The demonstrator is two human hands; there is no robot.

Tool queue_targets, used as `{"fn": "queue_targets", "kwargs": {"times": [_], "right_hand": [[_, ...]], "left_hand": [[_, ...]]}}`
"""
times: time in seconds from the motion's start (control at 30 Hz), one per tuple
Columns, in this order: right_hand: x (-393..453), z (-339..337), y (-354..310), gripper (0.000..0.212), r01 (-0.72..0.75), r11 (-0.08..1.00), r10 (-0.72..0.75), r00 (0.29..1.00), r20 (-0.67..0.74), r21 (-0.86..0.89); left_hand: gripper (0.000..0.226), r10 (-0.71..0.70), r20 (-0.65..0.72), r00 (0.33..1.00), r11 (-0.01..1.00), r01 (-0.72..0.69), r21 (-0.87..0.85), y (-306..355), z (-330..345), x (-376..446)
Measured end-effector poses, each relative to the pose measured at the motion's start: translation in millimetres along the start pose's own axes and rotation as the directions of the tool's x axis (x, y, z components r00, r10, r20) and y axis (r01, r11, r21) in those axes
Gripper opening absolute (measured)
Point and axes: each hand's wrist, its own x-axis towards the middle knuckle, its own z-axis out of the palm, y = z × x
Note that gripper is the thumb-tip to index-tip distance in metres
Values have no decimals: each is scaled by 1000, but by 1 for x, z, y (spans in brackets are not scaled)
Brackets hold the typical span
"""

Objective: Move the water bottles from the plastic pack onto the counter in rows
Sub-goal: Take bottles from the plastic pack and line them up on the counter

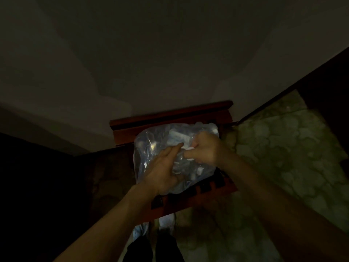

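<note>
we see the plastic pack (151, 148) of water bottles (177, 138) on a reddish wooden chair (170, 118). our left hand (164, 167) rests flat on it, fingers straight; our right hand (204, 148) pinches the wrap.

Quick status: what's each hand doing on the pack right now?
Left hand: open, fingers fairly straight, resting on the plastic pack.
Right hand: fingers curled, gripping the pack's wrap near the top.

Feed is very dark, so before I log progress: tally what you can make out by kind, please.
Plastic pack of bottles: 1; bottles inside too blurred to count
Wooden chair under it: 1
Hands: 2, left hand and right hand, both on the pack
Total: 4
</note>
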Motion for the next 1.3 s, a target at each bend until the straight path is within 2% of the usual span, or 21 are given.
{"fn": "queue_targets", "kwargs": {"times": [0.07,0.13,0.27,0.4,0.47,0.6,0.7,0.8,1.07,1.2,1.3], "right_hand": [[-3,-10,-13,27,26,997,-27,1000,-10,-66],[-8,-14,-21,27,61,997,-63,998,-29,-50],[-19,-13,-32,40,153,988,-150,983,-106,20],[-21,-15,-40,66,195,957,-151,967,-205,217],[-16,-14,-37,66,184,933,-95,955,-282,310],[-2,4,-22,42,115,891,27,952,-306,439],[10,29,-5,27,72,906,41,966,-256,417],[24,53,10,21,41,926,46,974,-221,375],[76,106,39,24,-74,959,106,989,-106,274],[107,129,49,36,-187,910,224,973,-61,369],[123,146,56,43,-221,870,286,954,-85,441]], "left_hand": [[86,-37,-86,996,994,28,-101,3,-2,1],[74,-60,-157,986,971,21,-236,5,-6,0],[62,-98,-180,979,904,12,-428,3,-19,-5],[56,-124,-185,975,815,-6,-579,9,-31,-8],[58,-159,-228,961,770,-24,-638,12,-36,-9],[68,-251,-330,910,781,-11,-624,11,-54,-16],[67,-304,-359,882,764,1,-645,5,-63,-21],[76,-337,-376,863,736,-8,-677,-2,-65,-24],[61,-355,-358,864,687,-19,-726,-17,-53,-26],[53,-379,-341,860,645,-18,-764,-23,-49,-24],[49,-390,-314,866,610,-12,-793,-29,-44,-23]]}}
